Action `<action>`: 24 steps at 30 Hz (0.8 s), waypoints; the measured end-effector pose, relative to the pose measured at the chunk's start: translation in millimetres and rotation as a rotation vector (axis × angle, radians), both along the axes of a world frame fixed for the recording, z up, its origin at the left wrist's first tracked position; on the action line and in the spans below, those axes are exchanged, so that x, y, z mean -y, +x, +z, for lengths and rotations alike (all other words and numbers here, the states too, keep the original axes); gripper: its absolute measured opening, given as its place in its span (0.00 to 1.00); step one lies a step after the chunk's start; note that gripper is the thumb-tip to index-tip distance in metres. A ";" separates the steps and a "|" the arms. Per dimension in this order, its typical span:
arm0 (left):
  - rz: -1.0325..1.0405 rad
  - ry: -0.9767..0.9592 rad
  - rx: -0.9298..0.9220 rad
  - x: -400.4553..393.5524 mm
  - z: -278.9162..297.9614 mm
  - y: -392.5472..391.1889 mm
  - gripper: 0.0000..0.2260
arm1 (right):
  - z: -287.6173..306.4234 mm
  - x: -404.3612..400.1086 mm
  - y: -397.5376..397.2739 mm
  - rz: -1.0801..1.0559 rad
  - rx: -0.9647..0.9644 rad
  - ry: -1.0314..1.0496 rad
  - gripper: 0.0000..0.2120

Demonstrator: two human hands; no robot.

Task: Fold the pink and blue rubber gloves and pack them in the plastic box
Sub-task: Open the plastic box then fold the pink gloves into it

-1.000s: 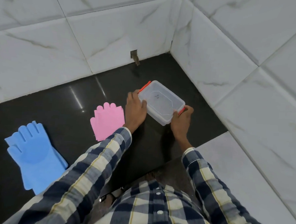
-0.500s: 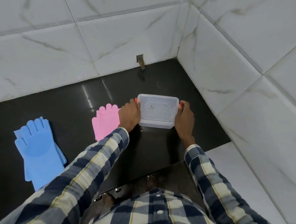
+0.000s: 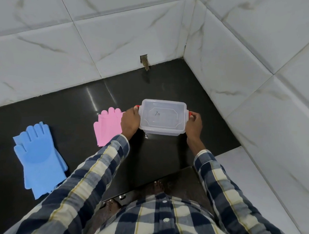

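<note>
Now plastic box (image 3: 162,117) long axis left-right; both hands' fingers curled round its ends

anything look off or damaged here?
One thing: a broken notch in the wall tile at the counter's back edge. Otherwise fine: box lidded and held level by both hands, pink gloves and blue gloves lying flat, unfolded.

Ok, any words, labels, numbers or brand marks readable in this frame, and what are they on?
Plastic box, on its lid: a small dark handwritten mark, perhaps "27", too small to read with confidence.
Blue gloves: no text visible.
Pink gloves: no text visible.
</note>
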State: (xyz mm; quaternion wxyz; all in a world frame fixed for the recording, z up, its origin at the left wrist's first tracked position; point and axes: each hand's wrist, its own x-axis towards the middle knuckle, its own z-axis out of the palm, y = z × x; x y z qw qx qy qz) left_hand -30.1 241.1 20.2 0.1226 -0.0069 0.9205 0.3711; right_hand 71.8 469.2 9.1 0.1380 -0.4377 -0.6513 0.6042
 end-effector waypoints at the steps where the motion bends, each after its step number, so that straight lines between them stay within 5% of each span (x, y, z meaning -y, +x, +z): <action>1: 0.008 0.036 0.044 1.6 -1.8 0.5 0.22 | 0.0 -1.2 -0.8 -0.006 0.010 -0.020 0.09; 4: 0.095 0.080 0.092 2.5 3.4 5.2 0.20 | 2.1 -3.0 -2.6 -0.059 0.093 0.099 0.10; 8: 0.091 -0.020 -0.136 -1.4 17.9 11.4 0.16 | 9.7 3.3 -0.7 -0.057 0.098 0.361 0.03; 13: 0.026 -0.120 -0.221 -14.0 35.7 17.1 0.15 | 20.7 10.9 2.5 0.004 0.074 0.290 0.08; 24: 0.037 0.018 -0.093 -15.5 47.3 18.7 0.19 | 29.6 15.5 16.5 0.119 0.136 0.349 0.13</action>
